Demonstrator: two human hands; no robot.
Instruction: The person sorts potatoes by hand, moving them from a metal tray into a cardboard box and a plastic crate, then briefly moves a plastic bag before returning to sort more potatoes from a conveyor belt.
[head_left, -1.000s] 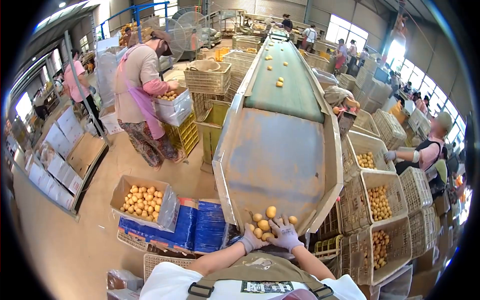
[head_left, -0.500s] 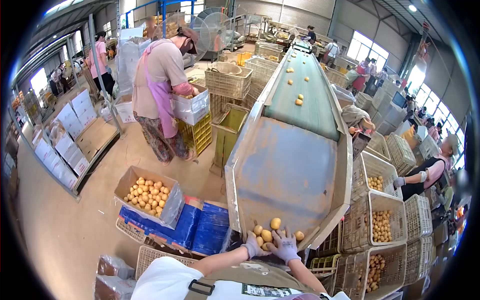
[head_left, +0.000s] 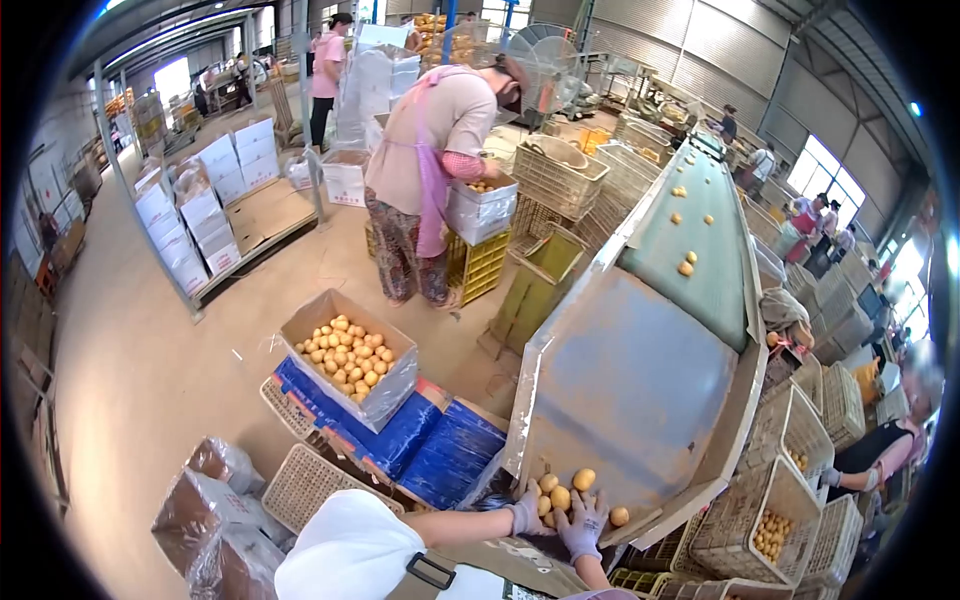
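Note:
Several round yellow-brown fruits (head_left: 559,497) lie at the near end of a sloping metal chute (head_left: 625,370). My left hand (head_left: 528,512), in a pale glove, rests at their left side; its fingers are partly hidden, and whether it grips one is unclear. Spread over the right side of the group is my gloved right hand (head_left: 583,525), fingers apart. One fruit (head_left: 619,516) sits just right of it. More fruits (head_left: 688,264) are on the green belt (head_left: 700,220) above the chute.
An open box (head_left: 400,385) full of fruits stands on blue-wrapped boxes (head_left: 440,455) at the left. Beyond it, a person (head_left: 430,150) bends over a white box (head_left: 482,212). Plastic crates (head_left: 735,535) line the right, where another person (head_left: 880,455) stands.
The view has swung left, so the chute and hands appear further right. My hands remain beside the fruits at the chute's near end.

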